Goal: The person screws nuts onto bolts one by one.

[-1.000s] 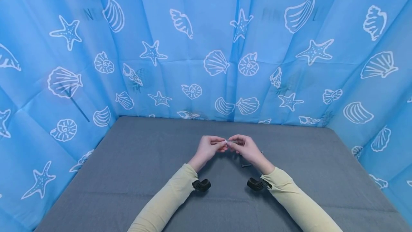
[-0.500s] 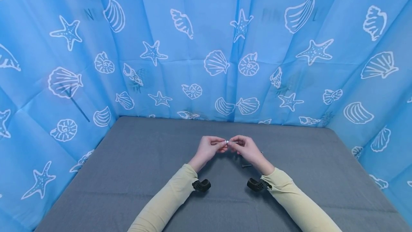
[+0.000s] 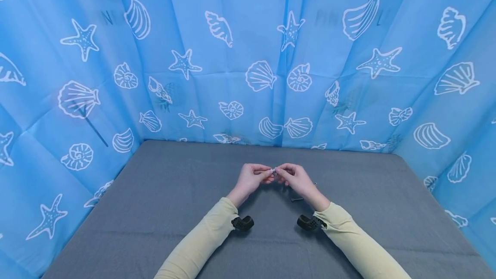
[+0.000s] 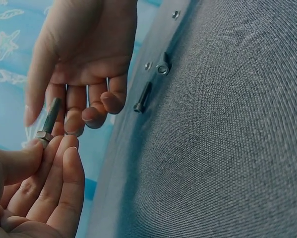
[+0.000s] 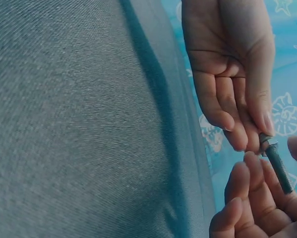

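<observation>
Blue curtain (image 3: pixel 232 55) with white seashells hangs behind the grey table (image 3: pixel 116 210). Above the table, closer to its far edge and roughly midway between its far corners, I see a bolt (image 4: pixel 51 114) gripped at one end by the left hand (image 3: pixel 249 179), a nut (image 4: pixel 44 135) right beside that pinch. Around the free shank, the right hand (image 3: pixel 296 179) is loosely bent, thumb apart; whether its fingers touch, I can't tell. If the nut is being turned, I'd keep the left pinch firm, the bolt aligned, and make short thumb-and-finger rolls without forcing the thread.
</observation>
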Available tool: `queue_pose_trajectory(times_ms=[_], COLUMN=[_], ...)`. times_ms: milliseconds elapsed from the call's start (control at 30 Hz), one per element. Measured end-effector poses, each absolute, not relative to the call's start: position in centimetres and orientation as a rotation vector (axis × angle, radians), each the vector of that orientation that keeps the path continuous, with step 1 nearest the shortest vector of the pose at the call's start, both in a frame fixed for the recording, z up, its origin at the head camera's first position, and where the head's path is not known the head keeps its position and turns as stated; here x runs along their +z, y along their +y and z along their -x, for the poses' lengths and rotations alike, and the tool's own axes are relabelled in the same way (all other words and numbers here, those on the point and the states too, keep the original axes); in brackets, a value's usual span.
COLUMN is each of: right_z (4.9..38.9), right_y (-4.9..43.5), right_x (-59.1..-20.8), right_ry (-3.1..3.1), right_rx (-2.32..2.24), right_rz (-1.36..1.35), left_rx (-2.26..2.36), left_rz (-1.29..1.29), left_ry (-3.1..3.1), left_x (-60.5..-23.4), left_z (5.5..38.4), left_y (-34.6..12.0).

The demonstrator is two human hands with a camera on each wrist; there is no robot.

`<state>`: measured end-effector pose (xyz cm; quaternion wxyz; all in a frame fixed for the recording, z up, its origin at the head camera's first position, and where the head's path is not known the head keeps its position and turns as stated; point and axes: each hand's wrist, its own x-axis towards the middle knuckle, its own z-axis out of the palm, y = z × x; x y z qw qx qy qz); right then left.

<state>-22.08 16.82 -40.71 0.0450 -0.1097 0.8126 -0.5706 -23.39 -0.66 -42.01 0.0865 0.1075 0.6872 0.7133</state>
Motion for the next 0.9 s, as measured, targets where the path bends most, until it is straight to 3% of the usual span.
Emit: queue_pose_trajectory(times_ms=[700, 900], right_z=[21.5, 22.4], right_y=[16.6, 17.0], right_x=[-39.9, -41.4], right_ry=[2.497, 2.484], right_rx=[-1.744, -1.753], right_rz=[0.361, 0.342], left_rx=[2.103, 2.104], left_rz=[-0.313, -0.303], left_ry=[2.077, 2.081], left_x=[-41.7, -43.5], left_z=[23.3, 24.4], left_y=[-0.6, -0.4])
